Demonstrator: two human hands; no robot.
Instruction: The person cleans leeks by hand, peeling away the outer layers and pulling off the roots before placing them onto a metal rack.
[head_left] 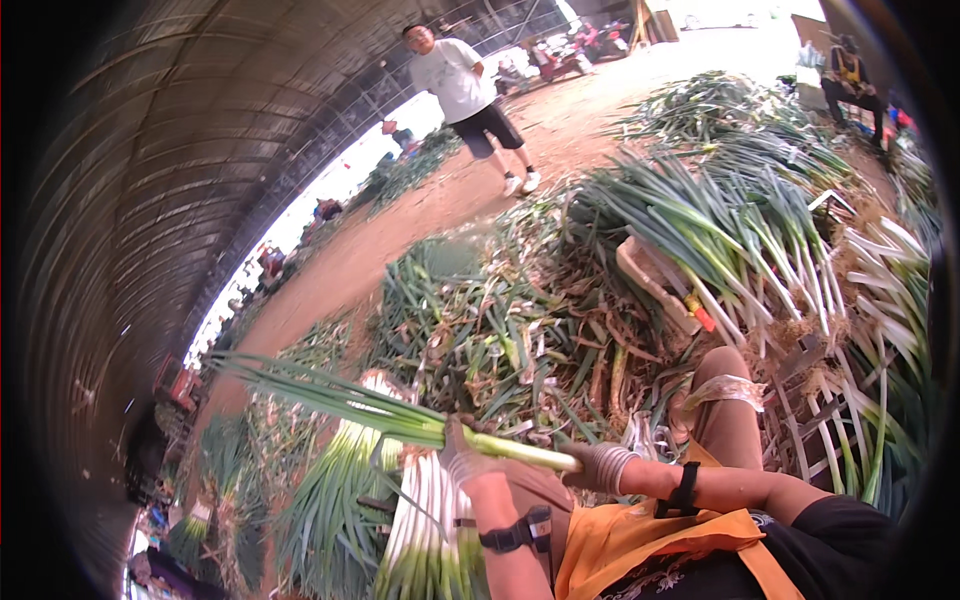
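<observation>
A long green onion (500, 449) lies slantwise across the front of me, its dark leaves stretching to the left and its pale root end to the right. My left hand (463, 458), in a grey glove, is closed round it where green turns to white. At the root end, my gloved right hand (600, 467) has its fingers curled against the stalk; some are hidden. Below my left hand lies a row of cleaned green onions (420, 510) with white stems. Beside it, more bundled green onions (335, 490) spread their leaves.
Loose trimmed leaves (500, 340) cover the ground ahead. A large heap of untrimmed green onions (700, 220) lies at the right, by a pale crate-like edge (655, 285). A person in a white shirt (455, 80) stands on the dirt path; another person (850, 85) sits far right.
</observation>
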